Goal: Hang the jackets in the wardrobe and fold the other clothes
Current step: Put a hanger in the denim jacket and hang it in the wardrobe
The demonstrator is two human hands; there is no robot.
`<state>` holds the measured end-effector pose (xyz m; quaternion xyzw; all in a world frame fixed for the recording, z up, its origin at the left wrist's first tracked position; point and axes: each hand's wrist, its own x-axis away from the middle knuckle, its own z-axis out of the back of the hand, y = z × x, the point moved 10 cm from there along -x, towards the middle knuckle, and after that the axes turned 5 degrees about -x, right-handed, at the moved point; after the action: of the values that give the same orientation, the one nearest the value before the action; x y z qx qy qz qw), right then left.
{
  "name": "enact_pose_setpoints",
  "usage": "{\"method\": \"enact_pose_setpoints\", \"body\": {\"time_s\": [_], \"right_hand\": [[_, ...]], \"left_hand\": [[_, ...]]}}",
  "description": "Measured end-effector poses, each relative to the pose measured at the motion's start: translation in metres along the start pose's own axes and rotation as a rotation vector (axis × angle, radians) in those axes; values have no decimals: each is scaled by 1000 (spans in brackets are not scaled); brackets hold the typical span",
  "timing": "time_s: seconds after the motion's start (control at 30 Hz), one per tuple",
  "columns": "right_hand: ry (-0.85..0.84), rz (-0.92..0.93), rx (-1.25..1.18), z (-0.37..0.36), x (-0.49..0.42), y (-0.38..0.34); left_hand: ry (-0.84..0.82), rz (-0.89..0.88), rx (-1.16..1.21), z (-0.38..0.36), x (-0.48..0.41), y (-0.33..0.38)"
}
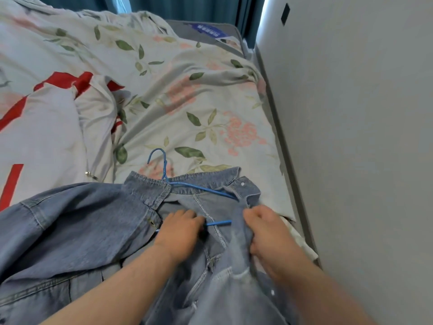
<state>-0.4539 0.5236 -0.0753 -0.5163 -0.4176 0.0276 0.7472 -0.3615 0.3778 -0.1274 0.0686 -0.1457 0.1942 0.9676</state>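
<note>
The blue label (208, 31) on the grey mattress (180, 28) at the far end carries white writing, too small to read. The denim jacket (77, 221), faded blue cloth with metal snaps, lies open on the flowered bed cover (187, 90), with a thin blue wire hanger (219, 223) inside its collar. The left hand (180, 231) curls its fingers round the lower bar of the hanger, the right hand (264, 231) pinches the jacket's front edge, and 1 white and red garment (46, 118) lies crumpled beside.
</note>
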Motion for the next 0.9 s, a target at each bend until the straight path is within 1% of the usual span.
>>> {"method": "enact_pose_setpoints", "body": {"time_s": [0.07, 0.13, 0.17, 0.2, 0.27, 0.3, 0.33, 0.4, 0.43, 0.5, 0.57, 0.6, 0.63, 0.7, 0.73, 0.77, 0.8, 0.83, 0.9], "right_hand": [[-180, 46, 142, -59, 7, 10], [-343, 91, 361, -100, 16, 29], [-351, 96, 461, -104, 18, 37], [-304, 72, 494, -101, 18, 42], [-176, 7, 401, -85, 17, 48], [-150, -6, 373, -82, 18, 49], [-166, -1, 383, -84, 19, 51], [-274, 29, 446, -102, 21, 55], [-314, 51, 464, -112, 23, 54], [-328, 96, 419, -128, 28, 48], [-360, 175, 416, -147, 36, 46], [-411, 208, 474, -158, 41, 52], [-485, 221, 583, -169, 48, 62], [-631, 218, 784, -179, 62, 83], [-657, 216, 789, -177, 65, 88], [-651, 215, 731, -171, 66, 86], [-596, 208, 641, -159, 65, 76], [-466, 212, 552, -136, 59, 60], [-56, 284, 419, -62, 40, 32]], "left_hand": [[76, -30, 83, 4, 23, -8], [103, -60, 95, -4, 56, -20], [113, -60, 70, -9, 72, -28], [127, -70, 43, -13, 86, -32], [133, -73, 22, -15, 101, -34], [106, -54, 35, -15, 99, -35], [94, -42, 39, -14, 93, -33], [63, -22, 49, -13, 80, -30], [47, -24, 112, -16, 75, -32], [40, -24, 337, -18, 70, -41], [116, 14, 488, -5, 69, -60], [154, 30, 497, 1, 70, -69], [168, 43, 474, 4, 71, -78], [157, 64, 403, 6, 71, -92], [153, 79, 361, 8, 70, -99], [150, 96, 327, 10, 68, -106], [136, 115, 295, 11, 66, -112], [108, 122, 259, 11, 64, -114], [-3, 92, 172, 4, 61, -108]]}}
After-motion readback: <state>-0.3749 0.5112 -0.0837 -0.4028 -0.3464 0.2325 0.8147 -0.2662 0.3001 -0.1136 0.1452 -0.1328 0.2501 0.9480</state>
